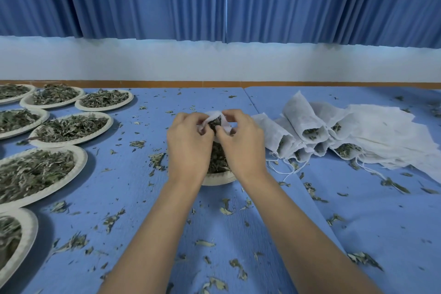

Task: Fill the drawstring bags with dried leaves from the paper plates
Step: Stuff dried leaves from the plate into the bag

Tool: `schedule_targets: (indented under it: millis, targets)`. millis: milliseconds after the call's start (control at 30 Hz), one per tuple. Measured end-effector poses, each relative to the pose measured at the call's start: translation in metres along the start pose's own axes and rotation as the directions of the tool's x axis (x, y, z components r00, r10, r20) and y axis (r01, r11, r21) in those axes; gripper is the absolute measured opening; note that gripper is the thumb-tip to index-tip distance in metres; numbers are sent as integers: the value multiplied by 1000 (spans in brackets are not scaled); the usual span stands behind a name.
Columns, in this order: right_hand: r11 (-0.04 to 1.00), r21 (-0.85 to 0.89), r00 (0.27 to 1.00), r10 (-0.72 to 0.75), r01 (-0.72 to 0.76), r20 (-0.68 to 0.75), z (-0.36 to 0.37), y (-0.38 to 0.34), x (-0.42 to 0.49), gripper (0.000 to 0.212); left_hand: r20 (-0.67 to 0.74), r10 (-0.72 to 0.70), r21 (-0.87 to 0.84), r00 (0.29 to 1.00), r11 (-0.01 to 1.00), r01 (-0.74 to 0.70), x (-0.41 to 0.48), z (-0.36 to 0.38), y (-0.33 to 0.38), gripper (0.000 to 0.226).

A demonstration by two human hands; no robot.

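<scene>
Drawstring bag [216,118] held over paper plate [219,178] of dried leaves [216,160].
Mouth is pinched by left grip [189,141] and right grip [241,143] (filling seemingly under way); more leaves needed next.

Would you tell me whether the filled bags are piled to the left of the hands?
No, the filled bags lie on the right side of the table, while the plates of leaves sit on the left.

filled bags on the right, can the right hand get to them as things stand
Probably yes, once freed: the right hand pinches the open bag over the plate, but the filled bags lie close beside it on the table, with nothing standing between them.
</scene>
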State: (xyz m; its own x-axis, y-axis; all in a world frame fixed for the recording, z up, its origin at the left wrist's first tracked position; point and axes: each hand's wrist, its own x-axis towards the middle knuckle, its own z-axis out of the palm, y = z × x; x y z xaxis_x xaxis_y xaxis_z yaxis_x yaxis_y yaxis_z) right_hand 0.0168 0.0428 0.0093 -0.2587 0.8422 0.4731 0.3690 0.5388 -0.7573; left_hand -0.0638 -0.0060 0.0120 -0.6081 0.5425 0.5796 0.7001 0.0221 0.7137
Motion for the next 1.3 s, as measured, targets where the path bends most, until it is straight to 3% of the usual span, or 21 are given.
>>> schedule_targets:
  millis: [133,300,400,467,533,633,733,933,1100,1200,1300]
  targets:
    - [999,-16,999,-49,49,17,-1,1,4,38,-55,33,18,998,999,-32,2,-3,-5,18]
    - [997,13,997,-73,73,33,1,4,4,37,-26,132,130,991,983,-128,-1,-5,-13,22]
    - [991,136,997,-6,-5,82,2,0,2,43,-118,51,73,992,996,-42,3,-8,-13,20]
    - [992,118,993,29,-42,116,-4,-1,5,43,-173,-41,0,984,999,42,8,-12,-16,20]
    - [1000,3,967,28,-29,252,-13,0,10,34,-201,-109,-63,974,993,98,10,-15,-17,20]
    - [982,-187,838,70,38,541,-23,-2,10,35,-223,-156,-83,962,987,141,10,-17,-19,22]
    - [936,-302,759,62,181,648,-23,-4,8,37,-233,-174,-138,957,980,145,9,-18,-19,23]
    - [893,-374,768,53,250,639,-21,1,7,32,-205,-211,-231,956,959,162,10,-16,-19,22]
    - [890,-373,828,-9,263,560,-15,6,6,25,-206,-239,-260,949,948,182,9,-14,-17,21]
    - [935,-301,885,-26,186,466,-15,10,8,23,-229,-261,-307,938,934,185,10,-14,-16,21]
    - [998,-70,950,26,-5,313,-20,10,12,18,-239,-230,-282,943,946,159,8,-13,-16,23]
